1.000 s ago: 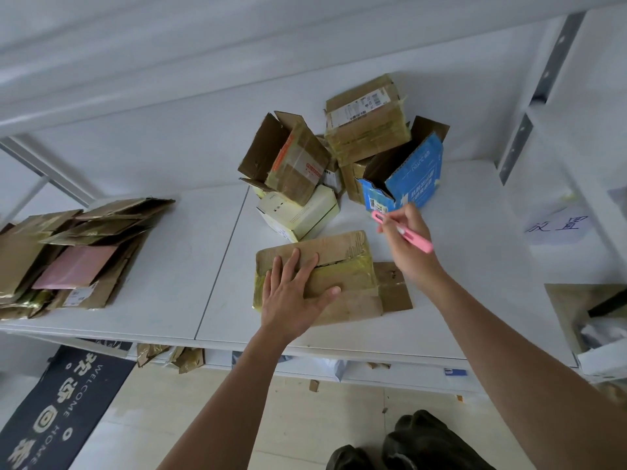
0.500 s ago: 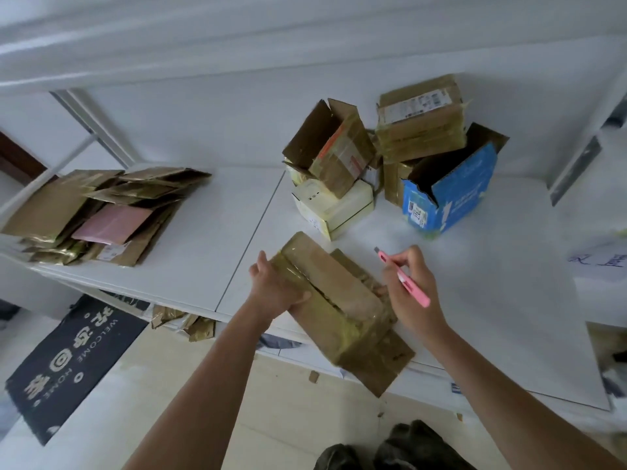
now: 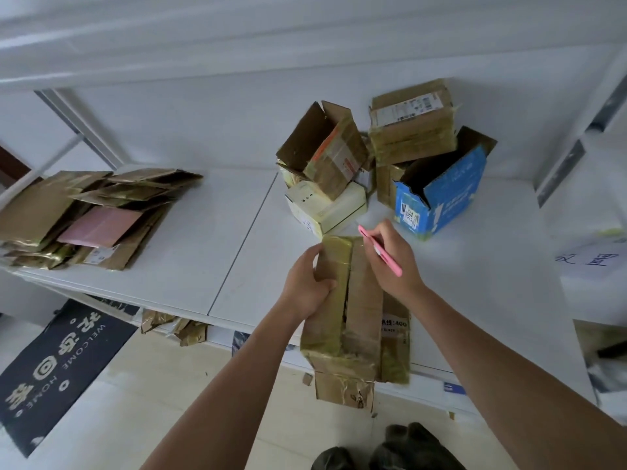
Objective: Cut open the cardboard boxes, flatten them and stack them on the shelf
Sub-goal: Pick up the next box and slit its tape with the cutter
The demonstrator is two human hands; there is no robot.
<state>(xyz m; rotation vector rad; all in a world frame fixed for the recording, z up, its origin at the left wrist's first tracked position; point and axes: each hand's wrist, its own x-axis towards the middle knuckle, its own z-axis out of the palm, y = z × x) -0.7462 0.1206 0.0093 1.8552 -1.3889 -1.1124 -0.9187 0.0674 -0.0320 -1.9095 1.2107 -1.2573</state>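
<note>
My left hand [image 3: 307,286] grips taped box [image 3: 353,310] | my right hand [image 3: 393,262] pinches pink cutter [image 3: 380,251] | box overhangs shelf [image 3: 190,252] edge

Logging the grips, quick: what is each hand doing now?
Left hand: grips the box.
Right hand: holds the pink cutter.

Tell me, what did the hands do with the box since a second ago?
The left hand, which pressed flat on the taped box, now grips it and has turned it lengthwise, its near end past the shelf edge. The right hand keeps holding the pink cutter. The other boxes stayed put.
</note>
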